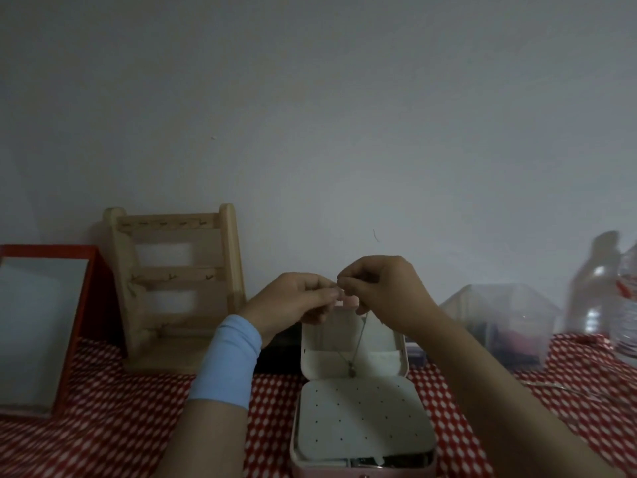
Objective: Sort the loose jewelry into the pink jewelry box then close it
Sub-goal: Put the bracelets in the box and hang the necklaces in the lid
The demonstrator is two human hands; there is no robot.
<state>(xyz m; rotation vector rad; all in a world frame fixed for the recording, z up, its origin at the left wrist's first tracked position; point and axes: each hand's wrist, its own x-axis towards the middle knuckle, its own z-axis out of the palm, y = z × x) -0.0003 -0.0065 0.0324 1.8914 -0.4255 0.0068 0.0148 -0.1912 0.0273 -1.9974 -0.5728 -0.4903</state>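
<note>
The pink jewelry box [362, 457] stands open on the red patterned cloth, its lid [310, 346] upright and a white dotted insert [362, 419] lying in the base. Both hands are raised above the lid. My left hand [293, 301] and my right hand [382, 291] meet fingertip to fingertip and pinch the ends of a thin necklace [360, 343]. Its chain hangs down in front of the lid, with a small pendant [352, 370] at the bottom just above the insert.
A wooden jewelry stand [175, 281] rises at the back left beside a red-framed mirror [41, 326]. A clear plastic container [499, 322] and a clear bottle [599, 294] stand at the right. A thin metallic piece [558, 386] lies on the cloth at the right.
</note>
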